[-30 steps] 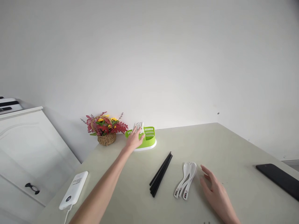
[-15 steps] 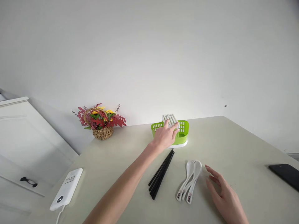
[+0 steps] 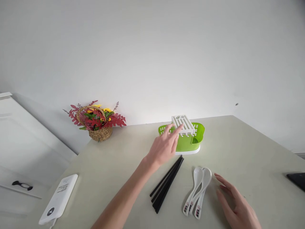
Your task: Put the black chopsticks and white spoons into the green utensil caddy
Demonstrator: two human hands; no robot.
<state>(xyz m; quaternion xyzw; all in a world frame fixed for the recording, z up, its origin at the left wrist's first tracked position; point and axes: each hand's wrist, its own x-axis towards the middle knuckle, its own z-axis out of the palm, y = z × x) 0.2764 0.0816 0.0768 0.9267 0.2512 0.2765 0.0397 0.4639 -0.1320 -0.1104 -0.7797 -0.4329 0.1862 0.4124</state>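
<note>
A green cutlery holder (image 3: 190,143) with a white slotted top (image 3: 183,124) stands on the beige table (image 3: 250,149), near the wall. My left hand (image 3: 165,147) is stretched out at its left side, fingers spread, the fingertips at or just off the holder's rim. It holds nothing. Just in front of the holder lies a bundle of black chopsticks (image 3: 166,184). To their right lie several white spoons (image 3: 199,190), bowls pointing away from me. My right hand (image 3: 235,206) rests flat and open on the table, right of the spoons and not touching them.
A wicker basket of red and yellow flowers (image 3: 96,122) stands at the table's back left. A white power bank (image 3: 59,198) with a cable lies near the left edge. A black phone (image 3: 296,179) lies at the far right. A white cabinet (image 3: 23,143) stands to the left.
My left hand carried the green holder from beside the flower basket to the right, behind the chopsticks, and has opened off it. My right hand stayed on the table.
</note>
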